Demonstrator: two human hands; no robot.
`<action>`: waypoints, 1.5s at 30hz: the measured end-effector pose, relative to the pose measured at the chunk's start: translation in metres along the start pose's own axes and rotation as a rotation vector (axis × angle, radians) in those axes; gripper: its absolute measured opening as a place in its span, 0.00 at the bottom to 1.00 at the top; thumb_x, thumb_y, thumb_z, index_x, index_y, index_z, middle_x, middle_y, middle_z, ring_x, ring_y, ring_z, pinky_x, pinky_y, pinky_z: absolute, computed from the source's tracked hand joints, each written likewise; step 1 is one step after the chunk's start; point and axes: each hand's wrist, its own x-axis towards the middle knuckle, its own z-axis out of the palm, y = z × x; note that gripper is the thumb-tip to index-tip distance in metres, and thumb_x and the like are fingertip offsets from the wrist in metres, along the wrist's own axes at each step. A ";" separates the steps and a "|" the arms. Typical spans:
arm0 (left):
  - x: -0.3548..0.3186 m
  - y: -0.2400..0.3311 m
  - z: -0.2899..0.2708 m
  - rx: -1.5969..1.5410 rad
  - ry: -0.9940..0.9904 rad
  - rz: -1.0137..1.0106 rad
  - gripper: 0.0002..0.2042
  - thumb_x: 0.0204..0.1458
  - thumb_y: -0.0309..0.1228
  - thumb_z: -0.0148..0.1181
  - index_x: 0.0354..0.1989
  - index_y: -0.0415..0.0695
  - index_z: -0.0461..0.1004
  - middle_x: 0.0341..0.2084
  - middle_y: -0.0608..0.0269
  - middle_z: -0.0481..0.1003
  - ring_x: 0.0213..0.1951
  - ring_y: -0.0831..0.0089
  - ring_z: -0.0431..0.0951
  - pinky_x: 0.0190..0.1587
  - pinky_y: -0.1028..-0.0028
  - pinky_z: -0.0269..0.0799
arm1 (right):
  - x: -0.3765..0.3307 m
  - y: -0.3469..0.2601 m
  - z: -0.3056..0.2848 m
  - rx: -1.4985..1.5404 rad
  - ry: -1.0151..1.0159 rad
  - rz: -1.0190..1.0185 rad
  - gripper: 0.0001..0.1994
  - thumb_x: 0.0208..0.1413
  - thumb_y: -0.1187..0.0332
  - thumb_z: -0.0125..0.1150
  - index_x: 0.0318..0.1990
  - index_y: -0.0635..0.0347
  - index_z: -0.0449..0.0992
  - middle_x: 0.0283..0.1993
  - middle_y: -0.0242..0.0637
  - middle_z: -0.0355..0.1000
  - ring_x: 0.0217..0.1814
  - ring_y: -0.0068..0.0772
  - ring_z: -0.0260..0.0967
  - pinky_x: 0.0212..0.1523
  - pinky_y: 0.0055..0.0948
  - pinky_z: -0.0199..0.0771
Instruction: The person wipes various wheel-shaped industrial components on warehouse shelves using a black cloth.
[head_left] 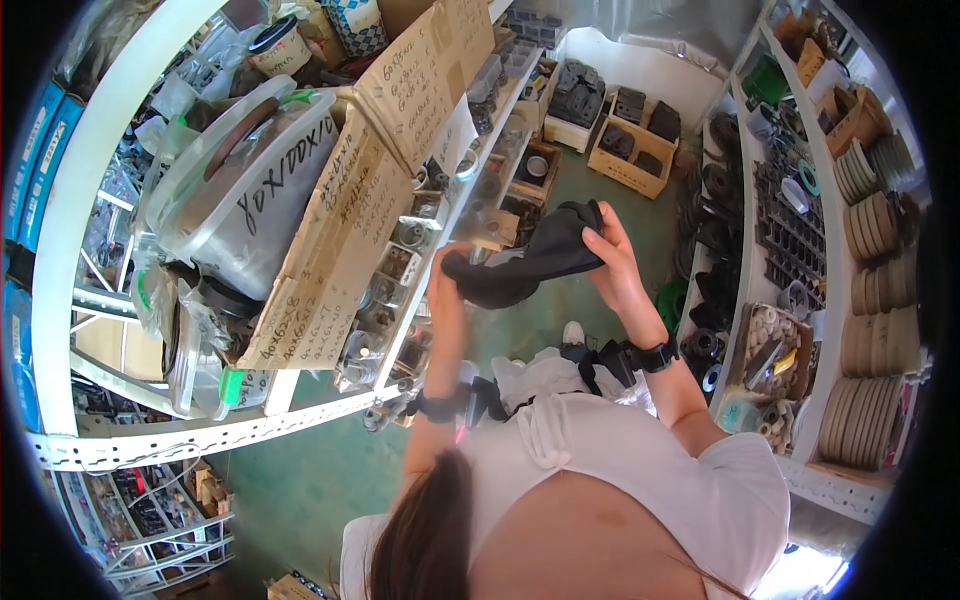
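A black, floppy piece (525, 265) that looks like cloth or soft rubber is stretched between my hands at chest height, sagging and folded along its length. My left hand (449, 276), slightly blurred, grips its left end. The right end is pinched in my right hand (612, 258), with the thumb on the near face and the other fingers behind it. What kind of thing it is, I cannot make out. A dark band sits on each of my wrists.
On my left, a white metal shelf (230, 432) holds a clear plastic tub (270, 190), written-on cardboard (345, 230) and small bins. Another rack (800, 250) on my right carries stacked discs (860, 420) and black parts. Wooden boxes (625, 172) of dark parts stand ahead on the green floor.
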 end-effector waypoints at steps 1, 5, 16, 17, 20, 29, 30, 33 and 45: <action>0.000 0.001 0.005 -0.078 -0.027 -0.012 0.14 0.55 0.36 0.37 0.39 0.44 0.69 0.23 0.74 0.63 0.23 0.88 0.59 0.24 0.88 0.51 | 0.001 -0.006 0.000 -0.007 -0.033 -0.030 0.07 0.52 0.70 0.53 0.34 0.55 0.61 0.35 0.25 0.65 0.39 0.15 0.62 0.42 0.18 0.60; 0.012 -0.016 0.020 -0.126 -0.127 -0.033 0.16 0.56 0.38 0.38 0.49 0.44 0.64 0.25 0.70 0.68 0.27 0.84 0.66 0.30 0.87 0.59 | 0.007 -0.018 -0.011 -0.013 -0.130 -0.037 0.07 0.52 0.71 0.52 0.36 0.55 0.61 0.37 0.26 0.65 0.41 0.16 0.62 0.44 0.19 0.60; 0.024 -0.007 0.098 0.013 -0.273 -0.210 0.17 0.52 0.27 0.43 0.50 0.37 0.62 0.44 0.62 0.67 0.45 0.74 0.67 0.48 0.79 0.60 | 0.026 -0.019 -0.033 -0.384 -0.352 -0.141 0.11 0.53 0.74 0.49 0.41 0.61 0.56 0.38 0.33 0.58 0.40 0.20 0.53 0.43 0.18 0.56; 0.028 -0.013 0.099 0.016 -0.261 -0.209 0.17 0.52 0.27 0.43 0.50 0.37 0.62 0.44 0.62 0.67 0.45 0.74 0.67 0.48 0.79 0.60 | 0.029 -0.018 -0.036 -0.380 -0.363 -0.137 0.11 0.53 0.74 0.49 0.41 0.61 0.56 0.38 0.33 0.58 0.40 0.20 0.53 0.43 0.18 0.56; 0.031 -0.024 0.097 0.021 -0.242 -0.116 0.15 0.53 0.28 0.40 0.49 0.39 0.64 0.39 0.64 0.70 0.36 0.78 0.71 0.35 0.83 0.67 | 0.038 -0.017 -0.034 -0.572 -0.423 -0.194 0.13 0.53 0.72 0.48 0.44 0.63 0.57 0.39 0.39 0.62 0.40 0.29 0.60 0.43 0.24 0.60; 0.060 0.010 0.079 0.315 0.136 0.041 0.13 0.53 0.32 0.41 0.40 0.37 0.68 0.33 0.58 0.71 0.35 0.73 0.71 0.34 0.76 0.66 | 0.101 -0.013 0.032 -0.847 -0.642 -0.546 0.18 0.52 0.70 0.47 0.51 0.63 0.62 0.46 0.47 0.65 0.48 0.48 0.62 0.46 0.33 0.62; 0.066 0.007 0.071 0.312 0.167 0.110 0.13 0.53 0.32 0.41 0.41 0.38 0.67 0.34 0.59 0.71 0.35 0.73 0.71 0.35 0.76 0.66 | 0.109 -0.014 0.043 -0.851 -0.694 -0.621 0.18 0.52 0.70 0.48 0.51 0.64 0.61 0.46 0.48 0.65 0.47 0.48 0.63 0.45 0.32 0.63; 0.089 -0.010 0.052 -0.021 0.258 0.219 0.13 0.53 0.32 0.43 0.45 0.39 0.64 0.36 0.61 0.70 0.37 0.73 0.70 0.38 0.74 0.66 | 0.131 -0.007 0.072 -0.830 -0.795 -0.600 0.20 0.51 0.65 0.50 0.52 0.62 0.62 0.47 0.47 0.65 0.47 0.47 0.63 0.45 0.32 0.63; 0.158 -0.036 0.067 0.078 -0.116 -0.008 0.15 0.54 0.33 0.41 0.47 0.39 0.63 0.39 0.59 0.68 0.41 0.71 0.68 0.42 0.73 0.63 | 0.191 0.029 0.039 -0.955 -0.404 -0.715 0.27 0.45 0.59 0.56 0.52 0.61 0.62 0.46 0.47 0.65 0.46 0.47 0.64 0.45 0.32 0.64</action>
